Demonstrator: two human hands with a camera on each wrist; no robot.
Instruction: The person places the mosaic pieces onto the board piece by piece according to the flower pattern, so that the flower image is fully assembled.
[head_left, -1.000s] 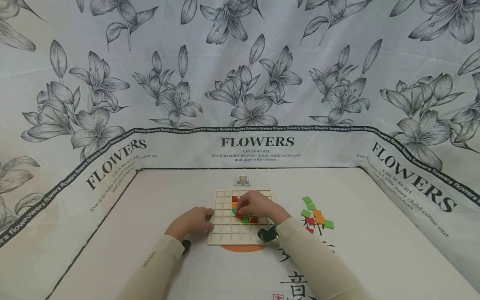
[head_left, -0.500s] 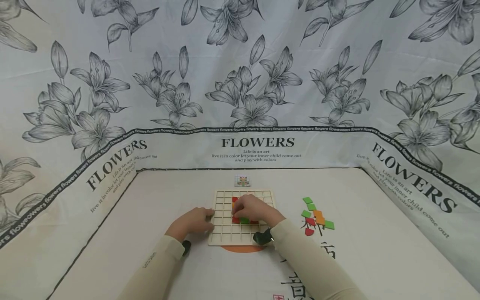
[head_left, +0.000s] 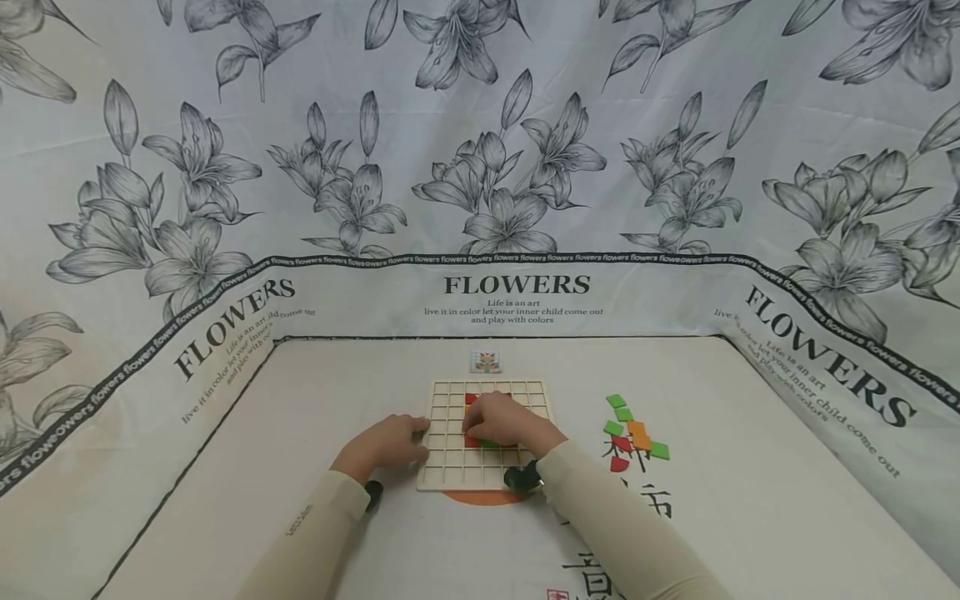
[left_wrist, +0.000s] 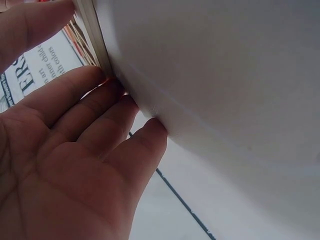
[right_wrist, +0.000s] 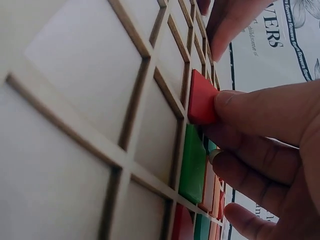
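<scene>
A pale wooden grid board (head_left: 442, 477) lies on the table, with coloured tiles in some of its middle squares. My right hand (head_left: 504, 419) is over these squares and hides part of them. In the right wrist view its thumb and a finger pinch a red tile (right_wrist: 202, 97), which sits at a grid square beside a green tile (right_wrist: 192, 165). At the board's left side rests my left hand (head_left: 386, 442). Its fingertips touch the board's edge (left_wrist: 95, 37) in the left wrist view, fingers nearly straight.
Loose green tiles (head_left: 658, 450), orange tiles (head_left: 638, 432) and red tiles (head_left: 619, 464) lie right of the board. A small patterned card (head_left: 485, 362) is behind it. Flower-printed cloth walls (head_left: 517, 296) stand around the table at back and sides.
My right hand has lowered and shifted slightly left, bringing the red tile from a tilt down to the grid. One loose red tile at the right now lies flatter. My left hand has stayed put.
</scene>
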